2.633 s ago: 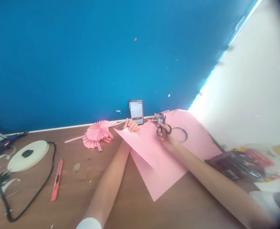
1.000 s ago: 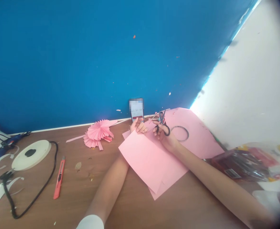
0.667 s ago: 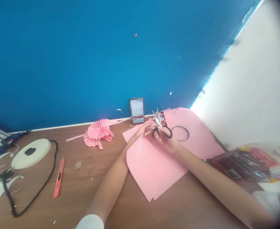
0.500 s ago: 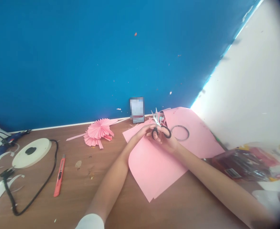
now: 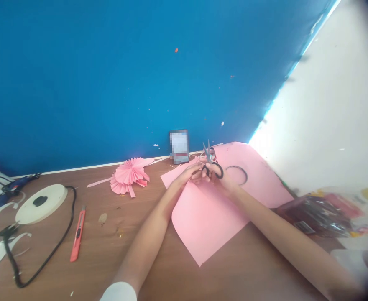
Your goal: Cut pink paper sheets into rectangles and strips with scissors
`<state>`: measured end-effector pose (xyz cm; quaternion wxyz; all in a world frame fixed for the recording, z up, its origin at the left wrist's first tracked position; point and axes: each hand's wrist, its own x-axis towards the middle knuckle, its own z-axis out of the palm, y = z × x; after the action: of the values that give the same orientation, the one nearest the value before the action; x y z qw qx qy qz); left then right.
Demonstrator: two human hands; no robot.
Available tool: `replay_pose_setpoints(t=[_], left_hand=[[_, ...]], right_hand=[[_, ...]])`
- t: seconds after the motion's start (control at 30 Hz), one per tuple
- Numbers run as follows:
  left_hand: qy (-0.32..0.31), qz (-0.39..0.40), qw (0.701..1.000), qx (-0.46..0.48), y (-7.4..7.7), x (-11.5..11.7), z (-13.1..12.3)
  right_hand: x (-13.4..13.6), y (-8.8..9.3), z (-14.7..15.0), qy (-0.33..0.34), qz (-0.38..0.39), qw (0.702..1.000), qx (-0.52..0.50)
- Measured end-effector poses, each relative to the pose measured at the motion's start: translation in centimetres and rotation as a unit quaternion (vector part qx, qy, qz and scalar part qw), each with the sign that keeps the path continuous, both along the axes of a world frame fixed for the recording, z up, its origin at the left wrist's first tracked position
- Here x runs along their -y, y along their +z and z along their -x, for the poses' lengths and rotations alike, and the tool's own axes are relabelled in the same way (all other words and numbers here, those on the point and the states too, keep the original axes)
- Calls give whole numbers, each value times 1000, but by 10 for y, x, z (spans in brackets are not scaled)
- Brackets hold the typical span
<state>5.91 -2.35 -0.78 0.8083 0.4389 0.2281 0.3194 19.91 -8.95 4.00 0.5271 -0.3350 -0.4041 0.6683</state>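
With right hand (image 5: 219, 180), gripping black-handled steel scissors (image 5: 214, 166), blades up; with left hand (image 5: 192, 172), pinching edge of smooth flat pink paper sheet (image 5: 204, 217).

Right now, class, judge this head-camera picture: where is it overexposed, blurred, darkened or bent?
Head view: the white wall on the right is blown out by glare; the frame's right corners go dark; the clear plastic bag of supplies is smeared; the brown wooden table shows a tilted, slightly bowed far edge; the right hand, black-handled scissors and pink paper sheet are fairly sharp.
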Motion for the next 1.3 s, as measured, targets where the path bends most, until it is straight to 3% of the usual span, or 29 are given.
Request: replay_pose_setpoints(t=[0.1, 0.2, 0.33, 0.5, 0.7, 0.87, 1.0, 1.1, 1.3], left_hand=[[-65, -29, 997, 27, -4, -5, 0], [-80, -4, 996, 37, -5, -11, 2], [-14, 37, 997, 65, -6, -14, 5], [81, 11, 992, 101, -5, -10, 5], [90, -3, 992, 85, 3, -3, 3], [77, -3, 995, 71, 4, -3, 4], [47, 51, 992, 104, 4, -8, 8], [79, 68, 982, 158, 13, -8, 12], [192, 25, 948, 251, 45, -3, 29]], right_hand=[[-3, 0, -3, -14, 3, 1000, -7], [-6, -2, -7, -36, 3, 999, -14], [-10, -7, -9, -49, 6, 998, -31], [-9, -11, -5, -66, 9, 998, 14], [-8, -10, -3, -145, -4, 987, 75], [-7, -11, -2, -137, -16, 987, 78], [-9, -15, -3, -136, -19, 989, 60], [-14, -14, -8, -216, -57, 974, 46], [-20, 2, -22, -348, -98, 931, 55]])
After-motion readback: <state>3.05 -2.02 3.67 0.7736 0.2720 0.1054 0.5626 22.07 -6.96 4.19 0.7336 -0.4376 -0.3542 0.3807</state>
